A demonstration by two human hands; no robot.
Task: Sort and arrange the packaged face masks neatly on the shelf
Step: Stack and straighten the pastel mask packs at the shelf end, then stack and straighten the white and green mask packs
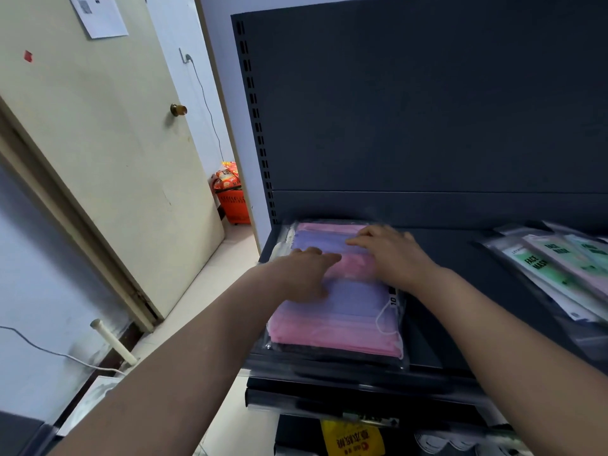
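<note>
both bare forearms enter from the lower edge and reach forward over the dark metal shelf [437,258]. left hand [304,274] lies palm-down, fingers spread and flat, on the clear plastic packs of pink and lilac face masks [342,311]; nothing is pinched or held. right hand [391,255] rests likewise on the far part of the same stack, fingers extended and open, tips pointing left across the top pack. the stack sits at the left end of the shelf, its near edge close to the shelf lip and its far edge near the dark back panel [427,110]. a second group, the fanned clear packs with green and pink "face mask" labels [556,268], lies well apart at the right end, loosely overlapped and tilted. between the two groups the shelf is bare.

handling, as judged: the packs look light, soft and compliant, with a glossy film that probably slides easily pack on pack; flat palm pressure should square the pile, while lifting is better done by gripping opposite long edges, where the film seam is stiffer, than by pinching the yielding middle. white ear loops [385,319] show through the wrapper at the right edge. the cream door [108,153] stands open at left.
</note>
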